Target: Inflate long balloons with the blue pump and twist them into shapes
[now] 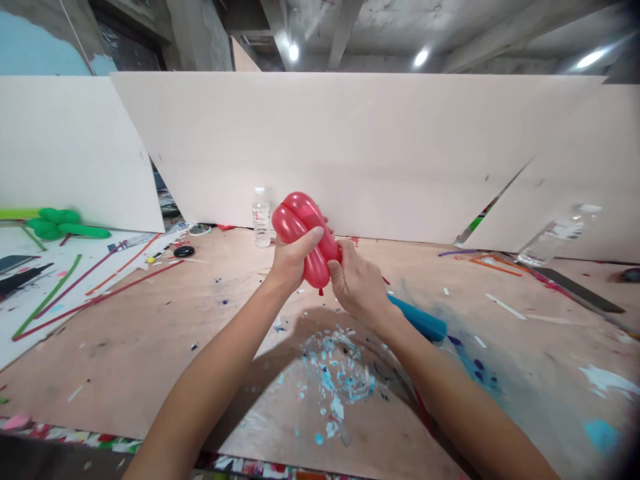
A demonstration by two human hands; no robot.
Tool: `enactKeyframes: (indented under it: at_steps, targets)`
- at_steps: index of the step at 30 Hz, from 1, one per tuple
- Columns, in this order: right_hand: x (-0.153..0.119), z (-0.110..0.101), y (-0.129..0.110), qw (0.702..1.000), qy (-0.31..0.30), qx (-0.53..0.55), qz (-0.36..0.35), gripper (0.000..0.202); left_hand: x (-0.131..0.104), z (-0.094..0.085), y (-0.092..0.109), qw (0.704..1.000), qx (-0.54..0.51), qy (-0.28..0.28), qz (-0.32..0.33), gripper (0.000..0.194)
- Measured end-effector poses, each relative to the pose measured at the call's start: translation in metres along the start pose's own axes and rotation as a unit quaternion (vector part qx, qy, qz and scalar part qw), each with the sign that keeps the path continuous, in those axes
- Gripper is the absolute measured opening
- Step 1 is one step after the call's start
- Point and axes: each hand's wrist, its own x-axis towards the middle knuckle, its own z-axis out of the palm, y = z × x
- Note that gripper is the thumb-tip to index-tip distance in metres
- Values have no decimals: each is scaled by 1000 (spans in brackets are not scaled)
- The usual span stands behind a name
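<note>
A red balloon [302,220], bent into side-by-side sections, is held up above the wooden table [150,360] in the middle of the view. My left hand [295,257] wraps round it from the left, its thumb lying across the front. On the right, my right hand [354,275] pinches the balloon's lower right side between thumb and fingers. The small knotted end points down between my hands. Some of my left fingers are hidden behind the balloon.
Water bottles stand behind, one left of centre [261,220] and one at right [560,235]. A blue cylinder [420,319] lies beside my right forearm. Green balloons [55,223] and thin coloured strips lie left. White boards [390,153] close off the back. Scraps and blue paint mark the tabletop.
</note>
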Motion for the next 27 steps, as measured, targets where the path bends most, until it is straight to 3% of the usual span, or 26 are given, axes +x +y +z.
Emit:
enactKeyframes:
  at_steps: [5, 7, 10, 12, 15, 17, 18, 20, 22, 24, 27]
  targets:
    - [-4, -1, -8, 998, -7, 52, -32, 74, -2, 8, -4, 997, 16, 69, 15, 29]
    - [-3, 0, -7, 995, -9, 100, -6, 66, -3, 10, -4, 997, 24, 79, 0, 39]
    - [1, -1, -1, 973, -51, 212, 79, 36, -1, 9, -3, 998, 17, 28, -46, 56]
    - [5, -3, 2, 923, -118, 328, 166, 45, 2, 4, -3, 997, -8, -28, -76, 54]
    - [8, -4, 0, 773, -265, 507, 272, 62, 6, -11, -7, 983, -42, -106, -144, 45]
    - [6, -1, -5, 678, -356, 571, 296, 68, 7, -21, -11, 970, -62, -150, -181, 52]
    - [4, 2, -7, 646, -385, 587, 300, 71, 7, -26, -13, 966, -73, -163, -185, 56]
    - [0, 7, -11, 617, -410, 602, 298, 72, 6, -32, -14, 968, -84, -167, -170, 58]
    - [-2, 9, -12, 628, -415, 589, 295, 65, 5, -35, -14, 974, -73, -152, -151, 49]
    - [-1, 7, -11, 675, -410, 540, 290, 56, 6, -36, -12, 979, -51, -136, -143, 40]
    - [4, -1, -7, 823, -360, 380, 220, 49, 9, -37, -11, 987, -17, -106, -117, 34]
